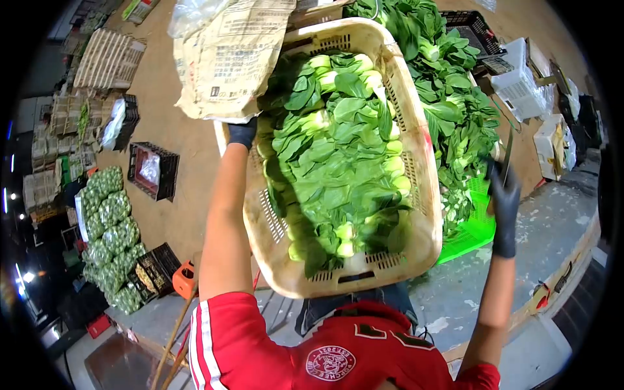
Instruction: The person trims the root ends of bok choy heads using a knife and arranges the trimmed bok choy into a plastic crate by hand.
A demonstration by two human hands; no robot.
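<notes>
A cream plastic basket stands in front of my body, with rows of leafy green vegetables lying in it. My left hand, in a dark glove, is at the basket's left rim, under the lower edge of a printed paper sack; its fingers are hidden. To the right, my gloved right hand is closed round a knife whose blade points up. Beside that hand lies a big heap of loose greens, partly over a bright green basket.
Bagged greens are piled at the left, near a black crate. An orange object is at the lower left. White boxes and another black crate stand at the upper right. A grey ledge runs along the front.
</notes>
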